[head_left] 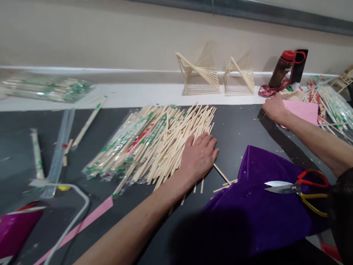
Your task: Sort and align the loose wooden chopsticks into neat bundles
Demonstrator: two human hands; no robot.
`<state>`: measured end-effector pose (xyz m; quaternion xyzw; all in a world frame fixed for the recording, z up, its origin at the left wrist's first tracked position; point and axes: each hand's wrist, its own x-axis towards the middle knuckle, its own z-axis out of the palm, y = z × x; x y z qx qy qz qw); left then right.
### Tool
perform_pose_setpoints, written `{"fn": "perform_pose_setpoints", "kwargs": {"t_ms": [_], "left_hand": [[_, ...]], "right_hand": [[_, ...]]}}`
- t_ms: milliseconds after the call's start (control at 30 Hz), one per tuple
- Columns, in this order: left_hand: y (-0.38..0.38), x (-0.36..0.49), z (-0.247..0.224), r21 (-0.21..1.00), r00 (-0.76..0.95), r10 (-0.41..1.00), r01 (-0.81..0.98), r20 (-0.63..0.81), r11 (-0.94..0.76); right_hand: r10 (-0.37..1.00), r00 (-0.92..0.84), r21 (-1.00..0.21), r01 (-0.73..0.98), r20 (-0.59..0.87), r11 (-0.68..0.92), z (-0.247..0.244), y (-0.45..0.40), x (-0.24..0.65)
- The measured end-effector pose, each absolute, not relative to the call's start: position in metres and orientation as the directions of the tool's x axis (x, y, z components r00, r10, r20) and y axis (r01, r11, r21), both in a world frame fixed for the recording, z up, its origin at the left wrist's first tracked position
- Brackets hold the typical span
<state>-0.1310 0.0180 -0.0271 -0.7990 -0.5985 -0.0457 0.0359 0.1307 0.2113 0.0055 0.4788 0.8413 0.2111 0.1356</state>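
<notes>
My left hand (199,155) rests palm down, fingers extended, on the right side of a heap of bare wooden chopsticks (176,141). Against the heap's left side lie paired chopsticks in clear wrappers (121,143) with green and red print. Off to the right, my right hand (274,107) is at the back edge of the dark tabletop, beside a pink sheet (302,112) and a dark red strap (271,90). Its fingers are curled, and their tips are hidden. Red-and-yellow-handled scissors (296,187) lie with blades apart on a purple cloth (264,213).
Two stick-built twisted frames (197,73) stand on the white ledge near a red-capped bottle (282,70). A bag of wrapped chopsticks (49,88) lies at back left. A white cable (79,217) and a pink strip (91,221) cross the front left. More sticks (335,105) lie far right.
</notes>
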Motion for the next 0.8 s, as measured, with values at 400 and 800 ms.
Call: {"fn": "perform_pose_setpoints", "kwargs": {"t_ms": [400,800], "left_hand": [[0.024,-0.14,-0.035,-0.064,0.355,0.908,0.935,0.224,-0.349],[0.007,-0.122,-0.028,0.004,0.544,0.789,0.822,0.285,-0.569]], "right_hand": [[0.739,-0.674,0.278,0.711,0.006,0.646,-0.028,0.195,0.131],[0.634,-0.766,0.24,0.639,0.106,0.731,-0.036,0.21,0.083]]}}
